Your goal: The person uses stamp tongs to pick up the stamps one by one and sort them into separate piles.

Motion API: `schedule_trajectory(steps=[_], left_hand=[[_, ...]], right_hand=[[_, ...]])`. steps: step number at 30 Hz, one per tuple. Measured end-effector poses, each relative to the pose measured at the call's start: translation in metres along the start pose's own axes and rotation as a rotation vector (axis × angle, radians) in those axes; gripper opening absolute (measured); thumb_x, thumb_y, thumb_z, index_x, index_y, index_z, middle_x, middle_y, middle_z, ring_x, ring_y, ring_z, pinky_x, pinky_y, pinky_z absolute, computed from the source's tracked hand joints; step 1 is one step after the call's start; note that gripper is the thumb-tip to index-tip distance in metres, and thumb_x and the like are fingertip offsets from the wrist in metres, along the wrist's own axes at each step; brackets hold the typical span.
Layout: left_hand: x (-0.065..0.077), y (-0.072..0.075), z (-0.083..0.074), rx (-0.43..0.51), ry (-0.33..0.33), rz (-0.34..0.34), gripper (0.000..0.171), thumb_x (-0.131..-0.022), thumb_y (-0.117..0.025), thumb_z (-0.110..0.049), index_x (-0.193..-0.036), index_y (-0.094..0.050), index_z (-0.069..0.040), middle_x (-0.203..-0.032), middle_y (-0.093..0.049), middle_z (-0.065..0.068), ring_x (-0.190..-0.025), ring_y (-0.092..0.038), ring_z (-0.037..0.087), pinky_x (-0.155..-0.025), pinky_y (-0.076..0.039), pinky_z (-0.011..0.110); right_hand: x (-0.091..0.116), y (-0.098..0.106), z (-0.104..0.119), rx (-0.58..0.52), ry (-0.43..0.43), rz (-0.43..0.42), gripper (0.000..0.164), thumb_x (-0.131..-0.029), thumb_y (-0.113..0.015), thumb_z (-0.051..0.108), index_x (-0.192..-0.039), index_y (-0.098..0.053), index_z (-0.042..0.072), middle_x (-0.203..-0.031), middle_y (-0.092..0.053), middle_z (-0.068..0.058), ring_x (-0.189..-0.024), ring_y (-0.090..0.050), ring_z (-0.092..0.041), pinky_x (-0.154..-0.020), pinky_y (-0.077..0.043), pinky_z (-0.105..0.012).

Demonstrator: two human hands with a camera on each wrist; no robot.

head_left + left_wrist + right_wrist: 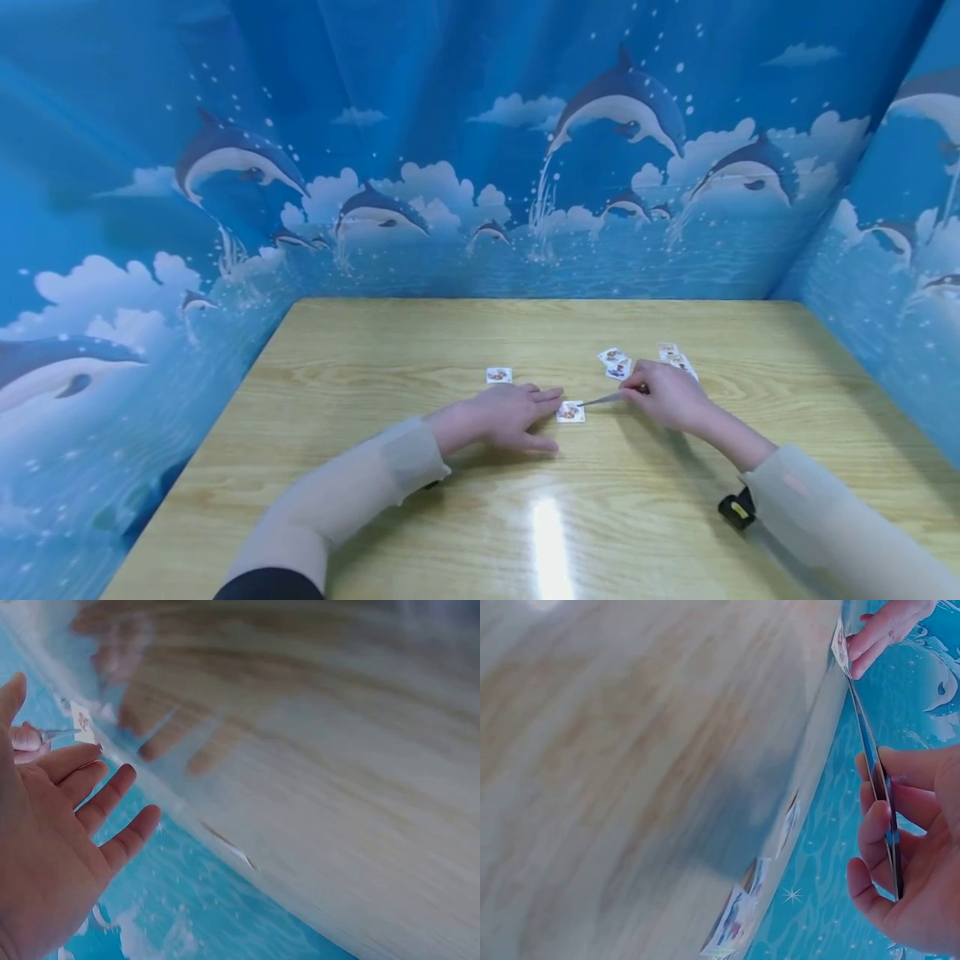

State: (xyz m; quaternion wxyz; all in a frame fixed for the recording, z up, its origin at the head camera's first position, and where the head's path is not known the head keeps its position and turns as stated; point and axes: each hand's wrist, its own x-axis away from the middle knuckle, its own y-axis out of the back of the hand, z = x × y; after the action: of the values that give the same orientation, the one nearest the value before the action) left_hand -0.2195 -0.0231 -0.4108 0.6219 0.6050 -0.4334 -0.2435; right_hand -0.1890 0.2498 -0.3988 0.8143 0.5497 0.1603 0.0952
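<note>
My right hand (666,396) pinches a pair of metal tweezers (604,398) between thumb and fingers. In the right wrist view the tweezers (873,757) run along the fingers, and their tip meets a small white picture card (841,646). This card (570,414) lies on the table in the head view, with the tip over its upper right part. Spread out beside it, my left hand (513,418) has its fingertips at the card's left edge; whether they press it is hard to tell. The left wrist view shows straight fingers (109,799) with nothing in the palm.
Another picture card (498,376) lies behind my left hand. Two overlapping cards (615,363) sit beyond the tweezers, and several more (677,357) are partly hidden behind my right hand. The wooden table (420,333) ends at a blue dolphin-print curtain (450,167).
</note>
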Motion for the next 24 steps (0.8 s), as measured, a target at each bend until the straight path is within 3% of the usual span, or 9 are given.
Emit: schedule_trajectory(steps=[8, 14, 24], left_hand=[[0.03, 0.008, 0.033, 0.082, 0.096, -0.094, 0.08, -0.095, -0.044, -0.062, -0.155, -0.023, -0.014, -0.161, -0.015, -0.001, -0.142, -0.027, 0.031, -0.113, -0.024, 0.046], [0.052, 0.007, 0.063, 0.144, 0.152, -0.162, 0.079, -0.096, -0.048, -0.058, -0.154, -0.025, -0.009, -0.16, -0.019, 0.005, -0.141, -0.028, 0.035, -0.113, -0.024, 0.047], [0.102, -0.003, 0.095, 0.24, 0.28, -0.214, 0.078, -0.096, -0.052, -0.055, -0.154, -0.026, -0.009, -0.16, -0.018, 0.006, -0.142, -0.025, 0.036, -0.113, -0.023, 0.05]], right_hand=[[-0.016, 0.0, 0.017, -0.023, -0.04, -0.024, 0.016, -0.09, -0.069, 0.017, -0.095, -0.078, 0.005, -0.077, -0.057, 0.004, -0.061, -0.046, -0.012, -0.055, -0.039, -0.032], [-0.036, -0.008, 0.03, -0.069, -0.067, 0.012, 0.019, -0.093, -0.066, 0.016, -0.1, -0.076, 0.002, -0.081, -0.059, 0.001, -0.064, -0.048, -0.014, -0.057, -0.04, -0.032], [-0.06, -0.026, 0.046, -0.072, -0.086, 0.049, 0.019, -0.093, -0.065, 0.017, -0.103, -0.076, 0.004, -0.087, -0.063, -0.002, -0.075, -0.058, -0.02, -0.067, -0.048, -0.038]])
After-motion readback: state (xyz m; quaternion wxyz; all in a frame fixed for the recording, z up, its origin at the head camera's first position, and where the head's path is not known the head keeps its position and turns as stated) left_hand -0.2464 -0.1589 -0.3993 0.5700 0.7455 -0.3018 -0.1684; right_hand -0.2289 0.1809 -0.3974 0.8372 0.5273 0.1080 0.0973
